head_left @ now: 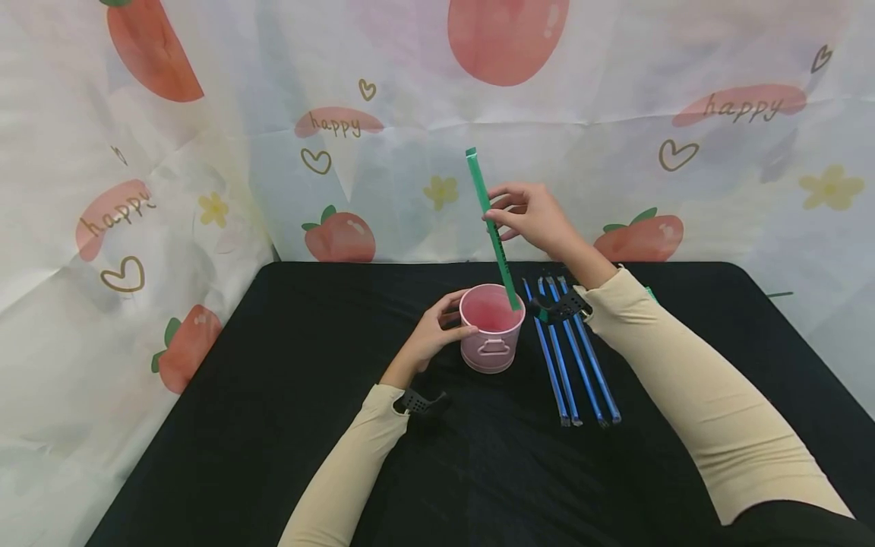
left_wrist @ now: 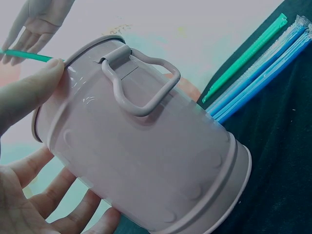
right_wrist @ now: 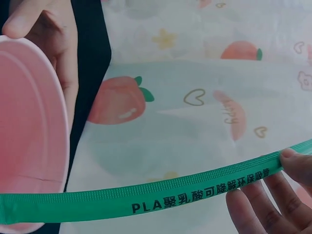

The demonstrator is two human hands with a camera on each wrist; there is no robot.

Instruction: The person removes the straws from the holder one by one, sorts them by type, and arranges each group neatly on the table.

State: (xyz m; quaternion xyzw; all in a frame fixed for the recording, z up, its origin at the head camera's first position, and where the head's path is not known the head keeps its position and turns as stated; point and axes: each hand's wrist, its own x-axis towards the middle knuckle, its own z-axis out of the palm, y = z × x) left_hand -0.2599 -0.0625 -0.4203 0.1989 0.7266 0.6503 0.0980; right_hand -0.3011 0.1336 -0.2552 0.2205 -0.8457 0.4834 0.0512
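A small pink bucket (head_left: 476, 351) with a looped side handle stands upright on the black table. My left hand (head_left: 431, 330) holds it from the left, thumb at the rim and fingers round its side. Between thumb and fingers of my right hand (head_left: 536, 216) is a green paper-wrapped straw (head_left: 503, 262), pinched partway along its length. It slants down, and its lower end lies just inside the bucket's mouth. Dark print runs along the wrapper (right_wrist: 97, 204) in the right wrist view. The pink inner wall (right_wrist: 29, 126) shows there too.
Several blue wrapped straws (head_left: 596, 365) lie side by side just right of the bucket, partly under the right wrist's black strap (head_left: 563, 306). Another green straw (left_wrist: 246, 56) lies beside them in the left wrist view. A fruit-printed cloth (head_left: 410, 197) hangs behind the table (head_left: 307, 342).
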